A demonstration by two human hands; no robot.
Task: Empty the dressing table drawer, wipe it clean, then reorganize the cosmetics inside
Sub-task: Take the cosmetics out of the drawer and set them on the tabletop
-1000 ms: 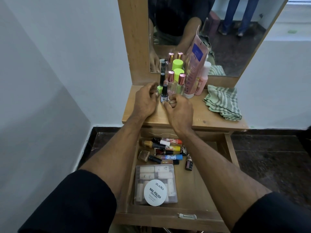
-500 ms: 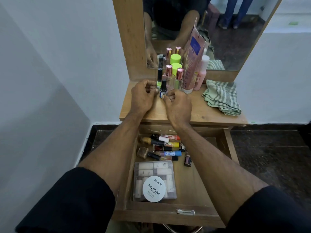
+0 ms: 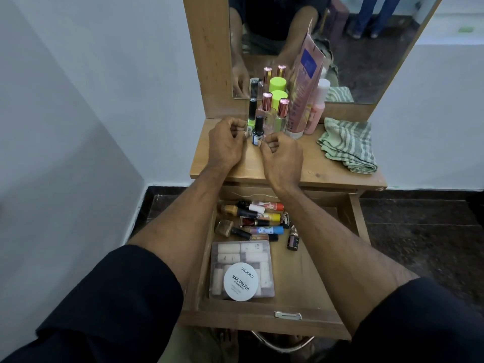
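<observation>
The drawer (image 3: 262, 318) of the wooden dressing table (image 3: 330, 175) stands pulled out below my arms. At its back lies a heap of nail polish bottles and tubes (image 3: 258, 221); a small dark bottle (image 3: 292, 240) lies apart. A clear case (image 3: 243, 254) with a round white "nail polish" tub (image 3: 241, 282) on it fills the front. On the tabletop a blue nail polish bottle (image 3: 258, 132) with a black cap stands upright. My right hand (image 3: 282, 159) pinches its base. My left hand (image 3: 225, 148) is curled just left of it, beside a green-based bottle (image 3: 251, 113).
Behind the blue bottle stand rose-gold-capped bottles (image 3: 282, 112), a green-capped bottle (image 3: 279, 97), a tall pink tube (image 3: 303, 85) and a pink bottle (image 3: 318, 108) against the mirror (image 3: 366, 61). A folded green striped cloth (image 3: 348, 145) lies at the table's right. White walls flank the table.
My left hand has closed in toward the blue bottle from the left. The right hand has stayed at the bottle's base. The camera has shifted slightly.
</observation>
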